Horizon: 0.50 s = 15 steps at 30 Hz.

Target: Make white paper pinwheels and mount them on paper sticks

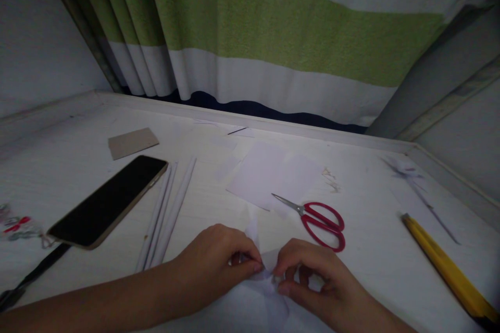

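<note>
Both hands meet over a piece of thin white paper [275, 299] near the front of the table. My left hand [219, 257] pinches the paper between thumb and forefinger. From the other side my right hand [312, 276] pinches it too, its fingertips close to the left ones. The paper looks creased, and its exact shape is partly hidden by the fingers. Just beyond my right hand lie scissors [320, 221] with red handles, blades pointing left. White paper sheets [269, 171] lie flat farther back.
At left are a black phone [113, 200], thin white paper rolls [174, 213] and a brown cardboard piece [133, 143]. A yellow cutter [445, 265] and a thin stick with paper [429, 208] lie at right. A striped curtain [273, 26] hangs behind the table.
</note>
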{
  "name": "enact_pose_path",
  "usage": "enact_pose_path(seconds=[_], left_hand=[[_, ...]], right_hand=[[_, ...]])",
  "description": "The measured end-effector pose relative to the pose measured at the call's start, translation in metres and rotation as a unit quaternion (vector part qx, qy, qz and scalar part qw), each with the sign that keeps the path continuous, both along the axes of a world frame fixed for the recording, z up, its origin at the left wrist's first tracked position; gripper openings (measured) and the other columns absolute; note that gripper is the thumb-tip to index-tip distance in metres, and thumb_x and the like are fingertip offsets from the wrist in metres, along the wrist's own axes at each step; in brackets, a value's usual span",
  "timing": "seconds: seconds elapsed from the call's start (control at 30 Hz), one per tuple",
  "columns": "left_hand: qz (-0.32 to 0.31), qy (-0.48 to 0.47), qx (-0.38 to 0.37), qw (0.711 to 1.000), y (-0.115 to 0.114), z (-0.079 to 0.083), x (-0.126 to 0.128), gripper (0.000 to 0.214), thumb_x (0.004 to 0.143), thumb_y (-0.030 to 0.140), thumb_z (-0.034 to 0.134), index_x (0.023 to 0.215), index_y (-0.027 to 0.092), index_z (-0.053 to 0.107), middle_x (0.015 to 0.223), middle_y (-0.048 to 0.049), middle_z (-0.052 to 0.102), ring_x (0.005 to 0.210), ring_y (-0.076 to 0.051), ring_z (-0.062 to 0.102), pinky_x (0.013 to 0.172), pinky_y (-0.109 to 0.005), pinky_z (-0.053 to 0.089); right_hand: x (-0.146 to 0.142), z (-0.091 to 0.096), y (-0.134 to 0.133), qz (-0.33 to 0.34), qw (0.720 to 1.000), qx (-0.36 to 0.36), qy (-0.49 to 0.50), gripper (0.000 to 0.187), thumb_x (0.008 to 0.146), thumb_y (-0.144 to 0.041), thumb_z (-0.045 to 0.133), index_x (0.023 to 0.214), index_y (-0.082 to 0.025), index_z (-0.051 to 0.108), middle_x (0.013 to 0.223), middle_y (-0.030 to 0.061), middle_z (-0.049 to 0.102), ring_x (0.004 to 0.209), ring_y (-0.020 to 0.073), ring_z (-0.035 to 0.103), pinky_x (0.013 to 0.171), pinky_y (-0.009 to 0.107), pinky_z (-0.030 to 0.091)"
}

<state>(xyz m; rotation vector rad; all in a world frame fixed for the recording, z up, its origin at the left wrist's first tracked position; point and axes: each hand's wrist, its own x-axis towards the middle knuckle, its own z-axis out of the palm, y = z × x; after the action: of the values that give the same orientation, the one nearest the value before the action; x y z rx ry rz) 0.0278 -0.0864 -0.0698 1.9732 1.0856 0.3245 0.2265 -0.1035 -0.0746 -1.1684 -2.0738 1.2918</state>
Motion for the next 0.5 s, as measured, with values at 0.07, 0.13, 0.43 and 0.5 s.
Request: enact_pose_path(seconds=[0.07,0.13,0.43,0.5], left_hand=[[0.008,-0.005,-0.009,1.0,0.0,-0.002,0.0,0.013,0.074,0.022,0.053,0.076,0.02,0.066,0.066,0.0024,0.062,0.06,-0.009,0.053,0.054,-0.016,0.035],[0.015,-0.018,-0.035,0.999,0.001,-0.004,-0.001,0.014,0.075,0.022,0.053,0.076,0.019,0.066,0.065,0.0021,0.063,0.06,-0.009,0.054,0.054,-0.016,0.035],[-0.041,-0.044,-0.123,0.991,0.006,0.002,-0.013,0.019,0.075,0.02,0.053,0.091,0.017,0.064,0.082,-0.0019,0.066,0.073,-0.014,0.059,0.063,-0.019,0.04],[-0.049,-0.05,-0.135,0.988,0.007,0.005,-0.015,0.022,0.073,0.015,0.054,0.093,0.017,0.062,0.087,-0.0024,0.066,0.077,-0.014,0.058,0.068,-0.02,0.041]], right_hand=[[0.0,-0.001,-0.001,0.002,1.0,-0.002,0.004,0.004,0.074,-0.018,0.058,0.077,-0.017,0.059,0.074,0.0035,0.059,0.066,0.0137,0.054,0.053,0.023,0.043],[0.0,-0.002,-0.001,0.007,1.0,-0.002,0.007,0.004,0.074,-0.018,0.057,0.077,-0.017,0.059,0.074,0.0035,0.059,0.066,0.0139,0.054,0.053,0.023,0.043],[-0.001,-0.006,-0.001,-0.023,0.999,-0.022,-0.003,0.004,0.074,-0.019,0.054,0.077,-0.021,0.057,0.072,0.0019,0.058,0.066,0.0146,0.054,0.053,0.024,0.043],[-0.001,-0.008,-0.001,-0.024,0.999,-0.024,-0.004,0.004,0.074,-0.02,0.055,0.077,-0.021,0.057,0.072,0.0015,0.057,0.065,0.0144,0.054,0.054,0.024,0.044]])
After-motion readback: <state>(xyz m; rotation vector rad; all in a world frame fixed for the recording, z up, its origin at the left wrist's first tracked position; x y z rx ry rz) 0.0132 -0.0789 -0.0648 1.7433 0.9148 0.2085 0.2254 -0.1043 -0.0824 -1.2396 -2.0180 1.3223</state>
